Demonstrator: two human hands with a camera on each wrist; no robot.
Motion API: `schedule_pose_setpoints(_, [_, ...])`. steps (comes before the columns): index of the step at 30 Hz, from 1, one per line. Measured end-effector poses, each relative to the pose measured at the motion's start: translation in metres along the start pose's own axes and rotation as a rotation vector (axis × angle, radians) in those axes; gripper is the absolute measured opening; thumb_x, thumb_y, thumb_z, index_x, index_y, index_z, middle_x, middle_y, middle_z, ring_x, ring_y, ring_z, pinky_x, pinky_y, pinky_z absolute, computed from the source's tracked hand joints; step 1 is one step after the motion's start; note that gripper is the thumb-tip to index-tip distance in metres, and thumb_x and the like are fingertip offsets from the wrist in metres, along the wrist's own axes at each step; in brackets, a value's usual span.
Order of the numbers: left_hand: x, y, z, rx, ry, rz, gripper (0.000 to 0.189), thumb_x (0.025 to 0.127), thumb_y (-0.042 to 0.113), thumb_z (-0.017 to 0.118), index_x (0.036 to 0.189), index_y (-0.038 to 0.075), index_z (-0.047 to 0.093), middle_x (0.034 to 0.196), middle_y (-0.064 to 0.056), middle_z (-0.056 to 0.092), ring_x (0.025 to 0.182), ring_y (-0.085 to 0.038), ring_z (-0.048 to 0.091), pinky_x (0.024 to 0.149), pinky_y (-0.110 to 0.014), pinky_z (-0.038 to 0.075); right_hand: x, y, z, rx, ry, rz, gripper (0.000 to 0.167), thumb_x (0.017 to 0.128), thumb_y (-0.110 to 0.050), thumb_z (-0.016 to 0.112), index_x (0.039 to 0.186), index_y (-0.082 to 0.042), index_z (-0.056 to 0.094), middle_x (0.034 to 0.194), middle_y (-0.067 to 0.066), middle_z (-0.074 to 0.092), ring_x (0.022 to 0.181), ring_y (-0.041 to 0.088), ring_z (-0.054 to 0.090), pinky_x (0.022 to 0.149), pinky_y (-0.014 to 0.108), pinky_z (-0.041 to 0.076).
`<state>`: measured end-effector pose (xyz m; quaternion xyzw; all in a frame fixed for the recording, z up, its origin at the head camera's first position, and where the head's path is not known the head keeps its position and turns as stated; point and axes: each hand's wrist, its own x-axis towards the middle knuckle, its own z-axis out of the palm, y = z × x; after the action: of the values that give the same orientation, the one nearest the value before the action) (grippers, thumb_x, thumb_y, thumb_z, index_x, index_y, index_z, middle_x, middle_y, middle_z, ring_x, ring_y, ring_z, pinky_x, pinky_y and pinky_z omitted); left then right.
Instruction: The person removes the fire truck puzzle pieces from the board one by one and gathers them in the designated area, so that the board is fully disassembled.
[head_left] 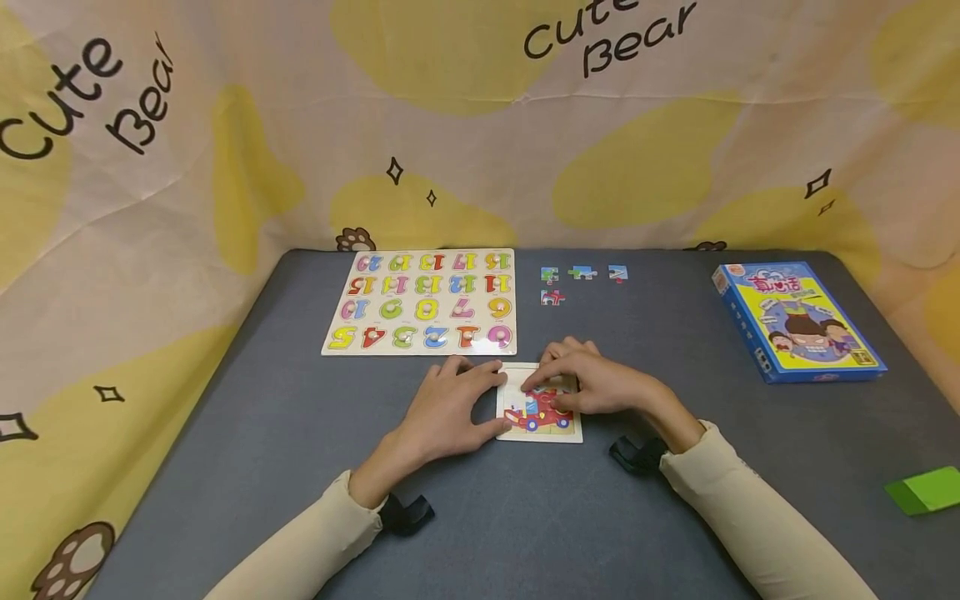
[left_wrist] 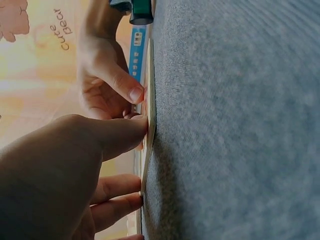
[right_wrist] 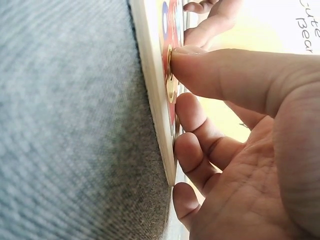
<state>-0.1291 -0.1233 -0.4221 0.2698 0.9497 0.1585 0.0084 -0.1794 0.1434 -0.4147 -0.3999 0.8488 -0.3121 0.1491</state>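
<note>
A small wooden jigsaw puzzle board (head_left: 505,408) with a red vehicle picture lies in front of me. Its upper left part shows bare wood. My left hand (head_left: 442,412) rests at the board's left edge, thumb by the near corner and fingers by the far one, spread and fairly straight. Over the picture, my right hand (head_left: 600,382) pinches a jigsaw piece (right_wrist: 172,92) between thumb and fingers. In the right wrist view that piece stands slightly raised from the board under the thumb. The right fingers cover much of the board's upper right.
Behind the board lie several loose jigsaw pieces (head_left: 582,272). A number puzzle board (head_left: 408,311) sits at the back left. To the right are a blue and yellow game box (head_left: 802,321) and a green block (head_left: 926,490). A patterned cloth (head_left: 465,108) hangs behind the table.
</note>
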Motion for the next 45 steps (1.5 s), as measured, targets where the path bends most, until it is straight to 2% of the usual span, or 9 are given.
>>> schedule_pose_setpoints(11, [-0.0018, 0.0007, 0.0025, -0.003, 0.019, -0.007, 0.061, 0.086, 0.054, 0.076, 0.137, 0.022, 0.066, 0.152, 0.002, 0.056, 0.121, -0.026, 0.053, 0.093, -0.047, 0.042, 0.0017, 0.0016, 0.0028, 0.009, 0.005, -0.014, 0.039, 0.088, -0.006, 0.072, 0.121, -0.027, 0.076, 0.100, -0.002, 0.061, 0.088, 0.020, 0.040, 0.078, 0.039, 0.021])
schedule_pose_setpoints(22, [-0.0022, 0.0018, 0.0020, -0.005, 0.015, -0.019, 0.062, 0.085, 0.055, 0.076, 0.137, 0.022, 0.066, 0.153, 0.002, 0.055, 0.122, -0.026, 0.052, 0.093, -0.047, 0.041, 0.0019, 0.0000, 0.0025, 0.035, 0.001, 0.016, 0.038, 0.087, -0.007, 0.073, 0.120, -0.027, 0.076, 0.099, -0.002, 0.061, 0.089, 0.020, 0.042, 0.078, 0.040, 0.022])
schedule_pose_setpoints(45, [0.0000, 0.0020, 0.0035, 0.009, 0.022, -0.006, 0.062, 0.086, 0.056, 0.076, 0.137, 0.022, 0.066, 0.152, 0.001, 0.056, 0.123, -0.027, 0.051, 0.092, -0.046, 0.041, 0.0006, 0.0005, 0.0017, -0.005, 0.014, 0.010, 0.040, 0.086, -0.006, 0.073, 0.119, -0.029, 0.074, 0.094, -0.009, 0.065, 0.084, 0.017, 0.043, 0.075, 0.037, 0.023])
